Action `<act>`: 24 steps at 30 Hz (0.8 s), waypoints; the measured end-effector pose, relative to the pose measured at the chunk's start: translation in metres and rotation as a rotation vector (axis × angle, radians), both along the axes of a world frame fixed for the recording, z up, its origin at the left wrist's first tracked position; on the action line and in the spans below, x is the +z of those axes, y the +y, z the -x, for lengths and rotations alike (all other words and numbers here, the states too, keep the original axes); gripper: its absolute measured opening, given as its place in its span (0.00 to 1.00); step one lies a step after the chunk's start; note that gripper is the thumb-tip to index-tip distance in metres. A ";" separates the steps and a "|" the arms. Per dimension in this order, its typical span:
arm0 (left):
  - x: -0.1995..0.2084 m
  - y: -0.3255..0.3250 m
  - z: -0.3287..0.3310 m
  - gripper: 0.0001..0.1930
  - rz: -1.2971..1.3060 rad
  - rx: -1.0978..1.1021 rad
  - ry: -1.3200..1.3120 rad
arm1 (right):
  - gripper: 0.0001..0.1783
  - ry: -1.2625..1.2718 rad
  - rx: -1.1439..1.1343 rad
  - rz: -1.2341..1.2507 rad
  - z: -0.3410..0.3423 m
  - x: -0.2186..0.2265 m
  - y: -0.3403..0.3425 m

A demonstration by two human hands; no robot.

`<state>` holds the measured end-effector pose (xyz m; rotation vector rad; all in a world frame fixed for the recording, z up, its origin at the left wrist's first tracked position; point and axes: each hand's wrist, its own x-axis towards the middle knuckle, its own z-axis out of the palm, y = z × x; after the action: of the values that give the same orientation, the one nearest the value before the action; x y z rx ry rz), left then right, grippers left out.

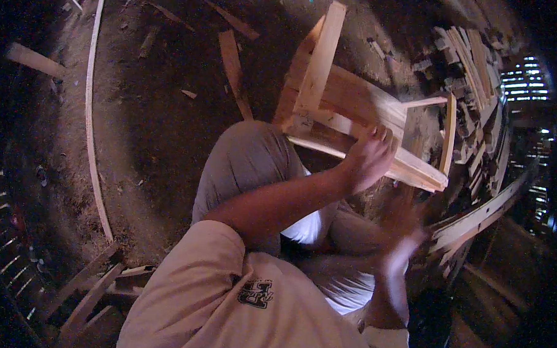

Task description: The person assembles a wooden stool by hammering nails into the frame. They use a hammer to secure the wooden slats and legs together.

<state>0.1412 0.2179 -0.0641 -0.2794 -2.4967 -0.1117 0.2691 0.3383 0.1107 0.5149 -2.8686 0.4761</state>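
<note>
A wooden frame (325, 71), like a small chair or stool with legs and a wide panel, lies tilted on the ground in front of my knees. My left hand (374, 159) is closed around its near rail (416, 169), with the fingers curled over the top edge. Close to the rail's right end, my right hand (405, 230) is smeared by motion. Its fingers do not show clearly, nor can I make out whether anything is in them.
Stacked timber offcuts (477, 101) lie at the far right. Beside my right arm, a long plank (476, 221) stretches across. A thin batten (89, 106) runs along the dirt floor on the left, with scattered wood scraps (230, 62) ahead. More boards (90, 290) lie at lower left.
</note>
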 end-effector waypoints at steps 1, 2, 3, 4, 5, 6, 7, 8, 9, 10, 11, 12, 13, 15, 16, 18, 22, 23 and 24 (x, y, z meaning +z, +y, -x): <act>-0.009 0.008 0.009 0.20 0.027 0.002 0.038 | 0.16 -0.048 0.034 -0.114 0.002 -0.012 0.020; -0.024 0.006 0.018 0.20 0.075 0.033 0.067 | 0.16 -0.071 0.157 -0.150 0.002 0.008 -0.020; -0.006 0.001 0.017 0.20 0.034 -0.008 0.028 | 0.16 -0.121 0.070 -0.032 -0.004 0.012 -0.019; 0.014 -0.004 0.003 0.20 -0.020 -0.045 -0.033 | 0.16 -0.159 -0.022 0.095 -0.011 0.017 -0.018; 0.039 -0.012 -0.016 0.20 -0.081 -0.084 -0.083 | 0.16 -0.185 -0.101 0.215 -0.016 0.026 -0.022; 0.061 -0.023 -0.025 0.20 -0.126 -0.114 -0.119 | 0.16 -0.091 -0.029 0.440 -0.019 0.027 -0.024; 0.073 -0.033 -0.030 0.21 -0.170 -0.132 -0.154 | 0.16 -0.042 0.040 0.448 -0.016 0.028 -0.028; 0.064 -0.036 -0.036 0.22 -0.281 -0.132 0.102 | 0.17 0.008 0.109 0.454 -0.015 0.029 -0.033; 0.055 -0.033 -0.034 0.22 -0.243 -0.128 0.071 | 0.18 0.014 0.153 0.245 -0.012 0.028 -0.040; 0.049 -0.026 -0.028 0.22 -0.204 -0.124 0.040 | 0.19 0.021 0.193 0.035 -0.009 0.027 -0.047; 0.043 -0.022 -0.023 0.22 -0.181 -0.100 -0.011 | 0.18 0.033 0.059 0.002 -0.010 0.030 -0.052; 0.051 -0.032 -0.030 0.22 -0.359 -0.157 0.185 | 0.17 0.058 -0.105 -0.029 -0.011 0.035 -0.058; 0.062 -0.041 -0.026 0.22 -0.243 -0.137 0.136 | 0.16 0.029 -0.243 -0.078 -0.011 0.038 -0.060; 0.079 -0.038 -0.029 0.20 -0.190 -0.096 -0.007 | 0.19 -0.079 -0.267 -0.260 -0.004 0.008 -0.004; 0.071 -0.028 -0.026 0.20 -0.227 -0.086 0.049 | 0.17 -0.154 -0.112 -0.305 0.006 -0.011 0.039; 0.047 -0.011 -0.015 0.19 -0.309 -0.064 0.136 | 0.15 -0.057 0.087 -0.301 0.007 -0.013 0.026; 0.066 -0.031 -0.026 0.21 -0.234 -0.116 0.056 | 0.16 0.309 -0.115 0.144 0.000 0.022 -0.038; 0.062 -0.027 -0.026 0.21 -0.242 -0.100 0.050 | 0.16 0.322 -0.087 0.197 -0.002 0.017 -0.035; 0.060 -0.023 -0.024 0.21 -0.250 -0.084 0.044 | 0.16 0.317 -0.057 0.246 0.004 0.013 -0.034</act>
<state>0.1656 0.1953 -0.0044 -0.2781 -2.3959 -0.4428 0.2653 0.3038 0.1239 0.4219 -2.4733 0.6617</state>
